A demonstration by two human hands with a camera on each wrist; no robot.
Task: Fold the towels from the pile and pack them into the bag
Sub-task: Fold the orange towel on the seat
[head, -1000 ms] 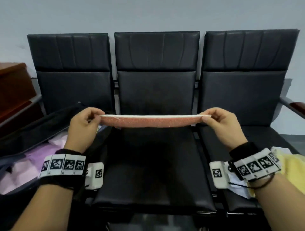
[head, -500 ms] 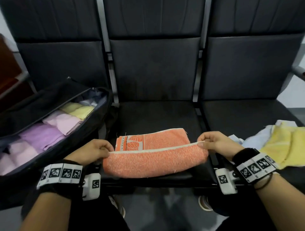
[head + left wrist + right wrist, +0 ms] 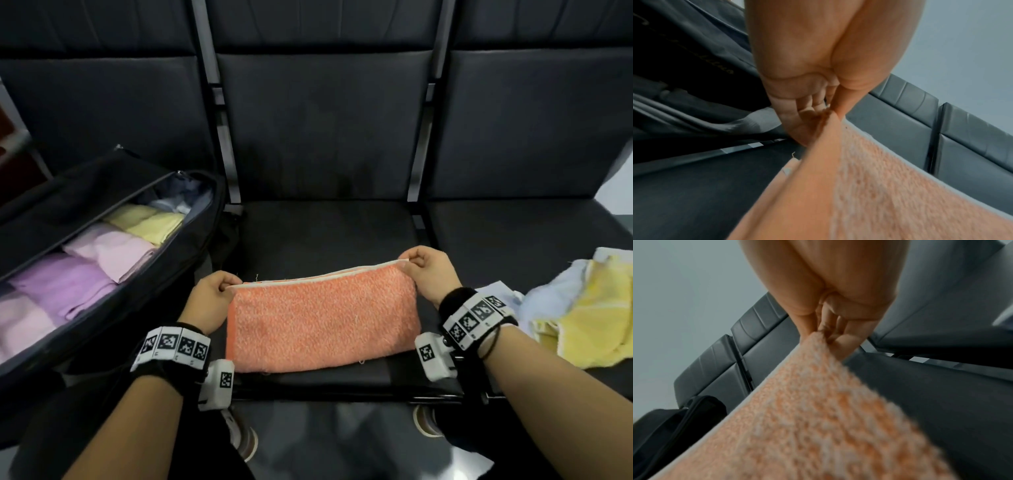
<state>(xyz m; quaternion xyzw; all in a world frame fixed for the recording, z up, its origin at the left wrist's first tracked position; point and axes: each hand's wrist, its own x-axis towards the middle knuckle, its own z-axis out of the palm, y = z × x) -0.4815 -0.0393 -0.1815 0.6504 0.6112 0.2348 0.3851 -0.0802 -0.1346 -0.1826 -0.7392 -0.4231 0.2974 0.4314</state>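
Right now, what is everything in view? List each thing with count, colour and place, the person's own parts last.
orange towel: one, orange with a pale hem, folded on the middle seat, far corners held.
bag: one, black, open on the left seat.
packed towels: several, purple, pink, yellow and pale blue, in a row inside the bag.
pile: yellow and pale blue towels, loose on the right seat.
seats: three, black, joined in a row.
shoes: two, pale, on the floor under the seat edge.
left hand: pinches the towel's far left corner.
right hand: pinches the far right corner.
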